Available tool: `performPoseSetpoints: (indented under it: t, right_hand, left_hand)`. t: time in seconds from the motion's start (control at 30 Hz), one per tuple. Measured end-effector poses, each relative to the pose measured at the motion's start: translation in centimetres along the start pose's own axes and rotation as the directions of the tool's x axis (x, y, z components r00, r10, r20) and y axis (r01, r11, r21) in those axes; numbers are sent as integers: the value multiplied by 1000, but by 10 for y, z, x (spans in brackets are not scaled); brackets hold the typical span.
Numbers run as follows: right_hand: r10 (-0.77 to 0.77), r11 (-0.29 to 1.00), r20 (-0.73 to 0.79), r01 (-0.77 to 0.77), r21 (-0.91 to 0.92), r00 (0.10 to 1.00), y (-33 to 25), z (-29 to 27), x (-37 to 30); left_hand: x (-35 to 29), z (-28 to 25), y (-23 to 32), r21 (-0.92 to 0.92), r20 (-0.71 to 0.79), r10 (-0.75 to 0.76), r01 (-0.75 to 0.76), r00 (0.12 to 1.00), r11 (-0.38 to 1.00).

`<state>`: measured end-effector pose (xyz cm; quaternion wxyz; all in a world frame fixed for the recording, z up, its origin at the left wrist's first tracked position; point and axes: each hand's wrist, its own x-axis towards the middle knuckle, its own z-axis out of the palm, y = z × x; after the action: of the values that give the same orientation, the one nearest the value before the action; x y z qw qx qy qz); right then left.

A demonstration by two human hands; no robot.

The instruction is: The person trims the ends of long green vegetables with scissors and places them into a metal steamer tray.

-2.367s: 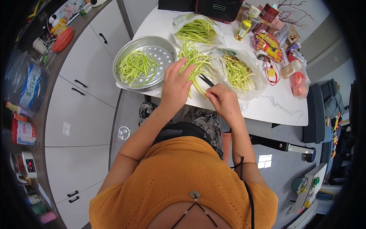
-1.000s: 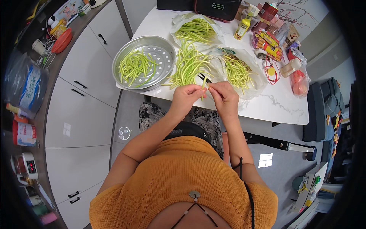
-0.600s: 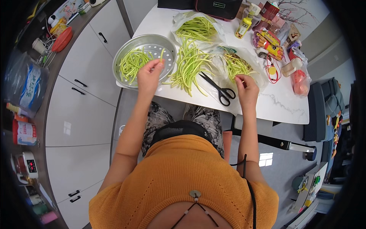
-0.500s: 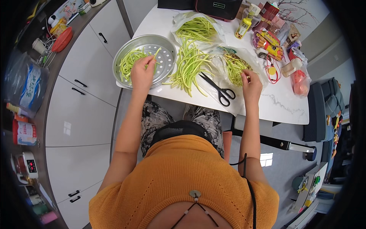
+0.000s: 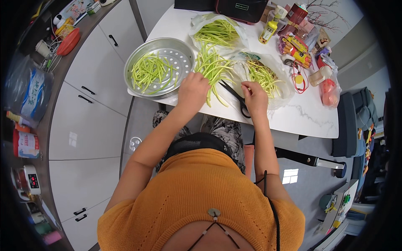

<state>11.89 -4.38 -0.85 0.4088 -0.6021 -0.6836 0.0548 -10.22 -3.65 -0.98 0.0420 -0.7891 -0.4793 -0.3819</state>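
Note:
Long green stems that look like garlic scapes [image 5: 214, 67] lie in a loose pile on the table. My left hand [image 5: 193, 94] is at the pile's left edge, beside the pan rim, fingers curled; whatever is in them is hidden. Cut stem pieces [image 5: 150, 72] lie in a round metal pan with a perforated bottom [image 5: 182, 62]. My right hand [image 5: 256, 99] hovers over the black scissors [image 5: 233, 91], covering part of the handles. Its fingertips are pinched together, and I cannot make out anything between them. Right of the scissors, an open plastic bag [image 5: 286, 95] holds stem tips and trimmings [image 5: 264, 77].
Behind the pile, another plastic bag [image 5: 240, 44] holds more long stems. A yellow bottle [image 5: 268, 30], packaged sausages [image 5: 295, 50], a red cord [image 5: 300, 81] and a bag of round reddish items [image 5: 329, 92] stand to the right. White cabinets [image 5: 86, 121] flank me on the left.
My left hand has moved from over the cut pieces in the pan rightward to the pile. My right hand has come left from the trimmings bag to above the scissors.

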Motion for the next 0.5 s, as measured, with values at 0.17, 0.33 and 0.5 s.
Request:
performPoseSetpoints:
  t: [0.17, 0.33, 0.5]
  right_hand:
    - [12, 1000, 59, -13, 28, 998, -10, -2, -9]
    - [36, 997, 48, -39, 74, 998, -10, -4, -11]
    - [39, 984, -6, -37, 177, 999, -13, -8, -11]
  left_hand:
    - [0, 22, 2, 123, 58, -6, -1, 998, 992]
    - [4, 20, 1, 10, -78, -50, 51, 996, 999]
    - [9, -3, 4, -346, -49, -246, 215, 968, 913]
